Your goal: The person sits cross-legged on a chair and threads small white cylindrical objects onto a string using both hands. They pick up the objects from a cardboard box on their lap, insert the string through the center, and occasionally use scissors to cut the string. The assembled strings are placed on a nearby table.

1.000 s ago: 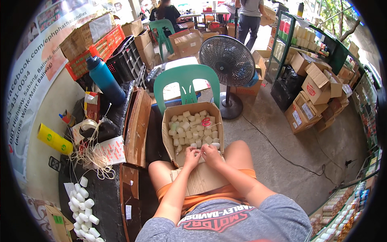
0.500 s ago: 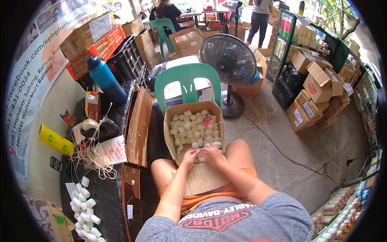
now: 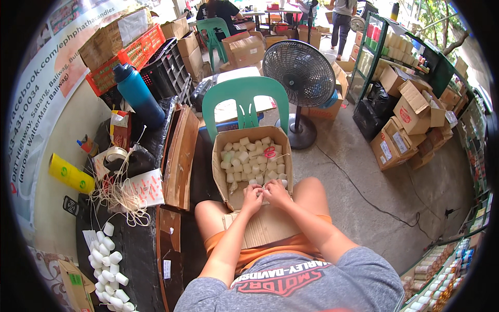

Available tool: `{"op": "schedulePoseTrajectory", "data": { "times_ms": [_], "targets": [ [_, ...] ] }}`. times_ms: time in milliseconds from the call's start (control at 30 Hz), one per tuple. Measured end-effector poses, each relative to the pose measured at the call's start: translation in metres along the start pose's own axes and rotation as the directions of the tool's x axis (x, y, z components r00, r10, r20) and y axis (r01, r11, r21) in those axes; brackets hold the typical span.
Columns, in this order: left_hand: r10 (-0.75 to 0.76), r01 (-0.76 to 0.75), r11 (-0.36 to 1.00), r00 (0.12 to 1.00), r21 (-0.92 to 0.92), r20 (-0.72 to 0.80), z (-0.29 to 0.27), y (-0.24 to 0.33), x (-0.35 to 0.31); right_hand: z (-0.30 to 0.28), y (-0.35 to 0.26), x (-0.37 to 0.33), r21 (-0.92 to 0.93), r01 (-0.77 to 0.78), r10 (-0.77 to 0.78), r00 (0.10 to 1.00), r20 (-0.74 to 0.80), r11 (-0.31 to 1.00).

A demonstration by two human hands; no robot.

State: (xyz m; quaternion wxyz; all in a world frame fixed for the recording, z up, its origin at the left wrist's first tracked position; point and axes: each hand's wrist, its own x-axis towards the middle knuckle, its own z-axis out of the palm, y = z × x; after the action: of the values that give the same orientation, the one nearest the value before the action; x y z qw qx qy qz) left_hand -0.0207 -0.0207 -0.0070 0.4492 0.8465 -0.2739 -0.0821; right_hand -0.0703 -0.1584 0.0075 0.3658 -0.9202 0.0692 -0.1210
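Observation:
A cardboard box (image 3: pixel 219 174) stands in front of me against a green chair, its flap lying over my lap. Inside is a heap of short whitish votive candles (image 3: pixel 247 160). Red-handled scissors (image 3: pixel 269 152) rest on the heap. Over the box's near edge, my left hand (image 3: pixel 253 199) and my right hand (image 3: pixel 277 194) meet with fingertips pinched close together. Whatever they pinch is too small and too covered to make out. Some white candles lie just beyond the fingertips.
Left, a black-topped table (image 3: pixel 136 249) carries white candles (image 3: pixel 110 270), tangled string (image 3: pixel 130 205), a tape roll and a blue bottle (image 3: pixel 138 96). Beyond the box are a green chair (image 3: pixel 210 106) and a black fan (image 3: pixel 299 78). Cartons (image 3: pixel 397 143) stand right; a cable crosses the floor.
Both hands stay together at the box's near edge, with their fingers slightly repositioned. The view has shifted a little. In the background, the standing person has moved slightly.

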Motion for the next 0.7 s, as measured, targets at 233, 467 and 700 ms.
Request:
{"op": "schedulePoseTrajectory", "data": {
  "times_ms": [233, 467, 700],
  "targets": [
    [-0.279, 0.271, 0.836, 0.959, -0.477, 0.055, -0.003, -0.024, 0.004, -0.01, -0.013, -0.004, 0.075, 0.144, -0.135, 0.984, -0.117, 0.987],
    [-0.061, 0.055, 0.991, 0.997, -0.123, -0.044, 0.004, -0.013, 0.001, -0.008, 0.001, -0.002, 0.142, 0.068, -0.064, 0.997, -0.032, 0.988],
    [-0.17, 0.151, 0.974, 0.98, -0.167, -0.105, -0.002, -0.015, 0.001, -0.013, -0.02, -0.004, 0.128, 0.094, -0.084, 0.993, -0.081, 0.987]
  ]
}}
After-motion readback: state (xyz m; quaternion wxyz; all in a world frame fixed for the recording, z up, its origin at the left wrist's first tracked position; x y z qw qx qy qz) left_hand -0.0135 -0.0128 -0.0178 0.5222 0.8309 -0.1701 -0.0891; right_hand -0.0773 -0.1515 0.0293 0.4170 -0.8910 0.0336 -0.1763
